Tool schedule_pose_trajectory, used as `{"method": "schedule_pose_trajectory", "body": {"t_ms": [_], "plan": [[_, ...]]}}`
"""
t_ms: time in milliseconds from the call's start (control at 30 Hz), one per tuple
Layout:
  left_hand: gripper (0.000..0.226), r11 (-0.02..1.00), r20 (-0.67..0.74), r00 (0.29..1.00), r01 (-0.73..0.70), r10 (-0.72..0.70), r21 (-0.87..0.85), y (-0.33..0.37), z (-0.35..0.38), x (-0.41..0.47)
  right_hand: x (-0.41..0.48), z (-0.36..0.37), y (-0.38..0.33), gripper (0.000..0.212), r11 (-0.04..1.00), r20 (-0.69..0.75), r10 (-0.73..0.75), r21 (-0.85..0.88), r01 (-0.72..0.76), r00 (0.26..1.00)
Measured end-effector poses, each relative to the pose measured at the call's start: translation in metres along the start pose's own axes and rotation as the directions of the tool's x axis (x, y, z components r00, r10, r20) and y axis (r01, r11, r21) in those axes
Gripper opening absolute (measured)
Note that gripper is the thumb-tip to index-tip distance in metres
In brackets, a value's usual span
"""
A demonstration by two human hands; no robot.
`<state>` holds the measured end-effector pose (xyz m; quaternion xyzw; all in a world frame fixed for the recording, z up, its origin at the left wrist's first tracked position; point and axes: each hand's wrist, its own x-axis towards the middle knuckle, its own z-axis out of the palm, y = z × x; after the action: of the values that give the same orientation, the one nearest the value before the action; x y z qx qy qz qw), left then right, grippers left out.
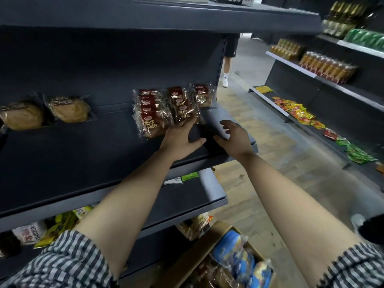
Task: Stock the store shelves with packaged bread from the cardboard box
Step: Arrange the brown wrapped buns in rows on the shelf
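Nearest, at the bottom edge: cardboard box, flaps up, cut off by the frame. Inside, blue-wrapped bread packs; the lower contents too blurred to identify. Striped sleeves in both bottom corners, bare forearms reaching up and away.

Bottom shelf, near left: yellow and white packets, print unreadable, partly hidden behind the left arm. Lower shelf above: bare deck at its right end, one green packet far back.

Middle shelf: broad bare deck along the near side and left of centre.
- Left hand: flat, fingers straight, tips touching the near edge of the middle red-label pack.
- Right hand: fingers loosely spread, gripping nothing, over the shelf's right end corner.
- Red-label bread packs: three rows side by side, touching, at the far right of the deck near the back panel; rightmost just beside the upright post.
- Round bread packs: two, well left, bare gap between the groups; leftmost cut off by the frame.

Far: aisle floor free to the right of the shelf end. Opposite shelves with snack packets and bottles, blurred. Someone's leg beyond the post, body hidden.
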<state>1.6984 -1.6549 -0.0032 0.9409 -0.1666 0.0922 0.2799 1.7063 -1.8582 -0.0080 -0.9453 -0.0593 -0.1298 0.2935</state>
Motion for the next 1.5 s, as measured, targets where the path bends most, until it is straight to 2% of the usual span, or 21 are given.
{"method": "schedule_pose_trajectory", "body": {"t_ms": [100, 233, 400, 600, 867, 1100, 1267, 1500], "plan": [[0.072, 0.981, 0.109, 0.994, 0.024, -0.003, -0.193, 0.013, 0.006, -0.006, -0.024, -0.011, 0.002, 0.053, 0.998, -0.035, 0.059, 0.012, -0.058, 0.998], [0.073, 0.968, 0.194, 0.98, 0.018, 0.032, -0.25, 0.029, 0.013, -0.008, -0.048, -0.023, 0.006, 0.051, 0.989, -0.106, 0.145, 0.014, -0.144, 0.984], [0.06, 0.931, 0.214, 0.972, -0.011, 0.096, -0.364, 0.046, 0.019, -0.021, -0.077, -0.028, 0.01, 0.049, 0.976, -0.186, 0.216, 0.014, -0.217, 0.959], [0.073, 0.943, 0.3, 0.927, -0.128, 0.224, -0.308, 0.057, 0.037, -0.032, -0.125, -0.038, 0.015, 0.049, 0.936, -0.219, 0.351, 0.038, -0.351, 0.91], [0.073, 0.926, 0.37, 0.869, -0.221, 0.33, -0.307, 0.087, 0.068, -0.061, -0.198, -0.061, 0.032, 0.048, 0.867, -0.258, 0.479, -0.011, -0.499, 0.839], [0.073, 0.883, 0.445, 0.795, -0.23, 0.412, -0.408, 0.106, 0.09, -0.1, -0.273, -0.064, 0.035, 0.046, 0.791, -0.243, 0.586, -0.035, -0.61, 0.773], [0.071, 0.898, 0.546, 0.733, -0.207, 0.405, -0.388, 0.099, 0.105, -0.133, -0.323, -0.045, 0.028, 0.048, 0.719, -0.197, 0.684, 0.015, -0.695, 0.703], [0.069, 0.942, 0.673, 0.682, -0.073, 0.286, -0.327, 0.069, 0.13, -0.183, -0.379, -0.006, 0.019, 0.046, 0.616, -0.143, 0.784, 0.064, -0.785, 0.604]]}}
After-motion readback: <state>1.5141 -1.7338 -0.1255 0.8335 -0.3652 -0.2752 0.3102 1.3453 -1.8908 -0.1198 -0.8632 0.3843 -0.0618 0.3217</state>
